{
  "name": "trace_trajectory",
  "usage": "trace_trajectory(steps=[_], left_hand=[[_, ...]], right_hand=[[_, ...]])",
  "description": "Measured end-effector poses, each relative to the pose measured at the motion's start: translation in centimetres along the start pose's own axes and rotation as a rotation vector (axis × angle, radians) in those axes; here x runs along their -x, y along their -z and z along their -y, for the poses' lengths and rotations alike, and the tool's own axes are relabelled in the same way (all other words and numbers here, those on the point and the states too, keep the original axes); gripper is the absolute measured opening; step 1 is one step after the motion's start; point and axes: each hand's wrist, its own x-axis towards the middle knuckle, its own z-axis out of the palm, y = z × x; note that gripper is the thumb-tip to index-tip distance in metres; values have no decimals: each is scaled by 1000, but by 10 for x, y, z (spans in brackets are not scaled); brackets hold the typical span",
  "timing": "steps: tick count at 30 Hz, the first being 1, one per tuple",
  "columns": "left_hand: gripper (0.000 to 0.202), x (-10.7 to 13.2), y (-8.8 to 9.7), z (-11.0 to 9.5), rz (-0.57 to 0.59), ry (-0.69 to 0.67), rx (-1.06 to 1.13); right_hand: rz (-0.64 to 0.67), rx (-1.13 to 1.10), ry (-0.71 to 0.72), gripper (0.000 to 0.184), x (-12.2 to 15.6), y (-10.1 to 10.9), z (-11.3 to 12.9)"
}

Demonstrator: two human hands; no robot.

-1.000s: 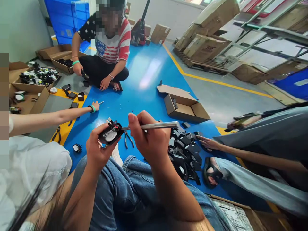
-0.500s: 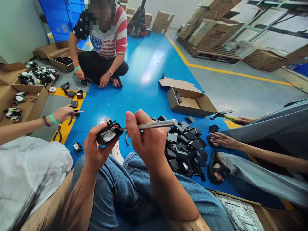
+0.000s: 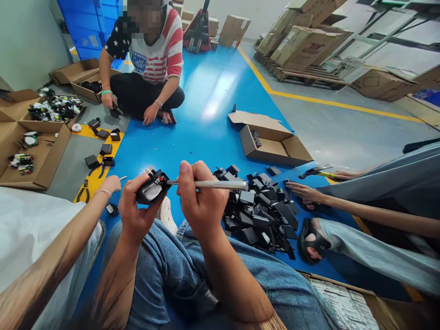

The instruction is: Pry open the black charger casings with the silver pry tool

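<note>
Held above the near part of the blue floor lane (image 3: 202, 137), over the wearer's denim knees (image 3: 151, 243), is a black rectangular casing (image 3: 153, 188), its hollow side turned toward the wearer; a white part (image 3: 151, 193) and red wiring (image 3: 161, 179) show inside, and pale prongs (image 3: 150, 172) stand at the far rim. The left hand (image 3: 135, 208) grasps it, fingers wrapped along the outer walls. The right hand (image 3: 202, 199) has its fingers clenched around a slim metal hand tool (image 3: 223, 184); the thin shaft extends to the casing's right end, where tip contact cannot be told. Handling: the casing is judged light, stiff and smooth, so it may slip under uneven pressure; wiring and prongs are probably the fragile points. Take hold at the outer walls, away from the prongs; grip the tool by its thick handle. Clearances: a pile of black casings (image 3: 263, 217) lies just right of the right hand and restricts sideways travel; a co-worker's hand (image 3: 304, 191) is at the pile's right edge. On the left, another co-worker's forearm (image 3: 79, 233) extends toward the yellow strip (image 3: 94, 185) at the lane's left edge. The widest room runs forward, between that edge and the flapped cardboard box (image 3: 271, 154).
</note>
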Motion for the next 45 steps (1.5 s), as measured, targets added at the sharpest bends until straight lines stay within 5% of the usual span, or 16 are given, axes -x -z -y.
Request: trace_trajectory(steps=[10, 23, 37, 45], left_hand=[[49, 2, -3, 2, 6, -6, 73], [48, 1, 1, 5, 70, 11, 37], [48, 0, 2, 6, 102, 32, 21], [47, -3, 2, 4, 114, -70, -7]], right_hand=[[-36, -120, -17, 42, 7, -4, -10], [185, 8, -42, 40, -12, 3, -10], [272, -72, -115, 41, -11, 6, -15], [238, -79, -97, 44, -7, -2, -21]])
